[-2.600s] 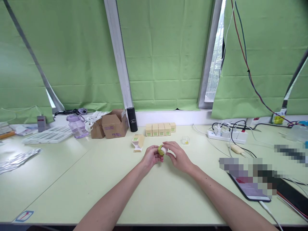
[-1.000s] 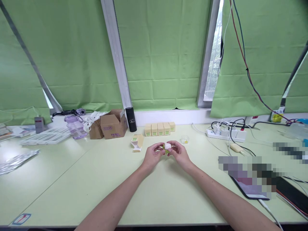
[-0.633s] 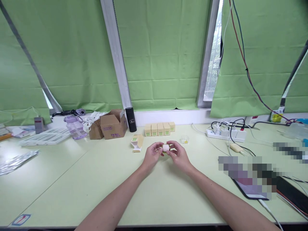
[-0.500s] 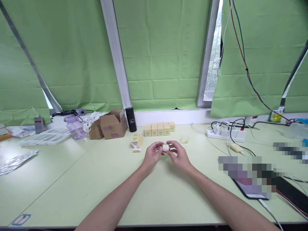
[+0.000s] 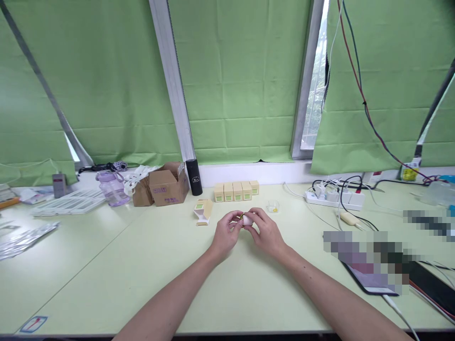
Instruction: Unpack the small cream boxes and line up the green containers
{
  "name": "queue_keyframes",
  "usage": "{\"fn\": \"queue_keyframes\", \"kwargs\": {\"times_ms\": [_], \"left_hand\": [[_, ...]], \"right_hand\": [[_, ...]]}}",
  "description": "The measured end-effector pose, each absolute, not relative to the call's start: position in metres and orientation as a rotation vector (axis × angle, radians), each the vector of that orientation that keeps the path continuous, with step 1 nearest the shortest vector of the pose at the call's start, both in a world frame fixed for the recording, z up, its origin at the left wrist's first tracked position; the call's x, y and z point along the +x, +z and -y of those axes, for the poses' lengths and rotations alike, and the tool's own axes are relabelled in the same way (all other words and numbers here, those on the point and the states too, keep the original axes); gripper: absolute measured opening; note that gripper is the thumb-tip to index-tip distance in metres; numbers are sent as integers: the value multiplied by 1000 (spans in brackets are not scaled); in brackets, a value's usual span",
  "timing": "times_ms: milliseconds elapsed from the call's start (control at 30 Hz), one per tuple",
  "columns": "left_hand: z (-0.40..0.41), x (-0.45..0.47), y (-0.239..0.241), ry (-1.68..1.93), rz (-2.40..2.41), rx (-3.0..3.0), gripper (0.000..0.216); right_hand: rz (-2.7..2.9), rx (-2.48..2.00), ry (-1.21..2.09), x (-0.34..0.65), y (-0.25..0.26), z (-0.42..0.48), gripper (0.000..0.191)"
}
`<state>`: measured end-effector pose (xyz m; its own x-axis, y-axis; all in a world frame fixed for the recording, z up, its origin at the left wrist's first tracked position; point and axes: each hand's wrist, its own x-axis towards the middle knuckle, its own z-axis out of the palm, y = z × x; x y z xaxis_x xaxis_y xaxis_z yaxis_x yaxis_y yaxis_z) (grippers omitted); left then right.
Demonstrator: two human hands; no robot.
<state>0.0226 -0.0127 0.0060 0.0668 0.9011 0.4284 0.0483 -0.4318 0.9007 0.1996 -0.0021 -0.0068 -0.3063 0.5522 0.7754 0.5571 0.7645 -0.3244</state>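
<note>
On the far left of the worktop stood a purple bottle and a cardboard box, with a black flask just beside the box. Nearer the middle an open carton lay on its side, in front of a row of small cartons lined up under the window sill.

The left hand and the right hand met over the middle of the worktop, holding a small round piece between them, just above the surface. It showed white with a green-yellow edge (most of it was hidden by the fingers). The step in hand looked like fine fingertip work on the piece itself, perhaps seating or turning its white part in the coloured rim. Carrying that on would call for a steady pinch from one side and small, careful pressure from the other, since the piece was tiny and easily dropped.

The left grip was closed on the piece's left side, thumb and fingers curled in. The right grip was closed on its right side, fingertips on top.

Further right sat a clear cup, then a power strip, and a phone near the edge.
</note>
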Motion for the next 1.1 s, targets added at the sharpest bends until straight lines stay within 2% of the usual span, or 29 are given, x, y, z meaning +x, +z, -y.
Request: {"fn": "queue_keyframes", "kwargs": {"times_ms": [400, 1100], "left_hand": [[22, 24, 15, 1487, -1093, 1825, 19], [13, 23, 8, 1468, -1248, 2094, 24]], "right_hand": [[2057, -873, -112, 198, -5, 6, 34], [2115, -940, -190, 192, -4, 4, 27]]}}
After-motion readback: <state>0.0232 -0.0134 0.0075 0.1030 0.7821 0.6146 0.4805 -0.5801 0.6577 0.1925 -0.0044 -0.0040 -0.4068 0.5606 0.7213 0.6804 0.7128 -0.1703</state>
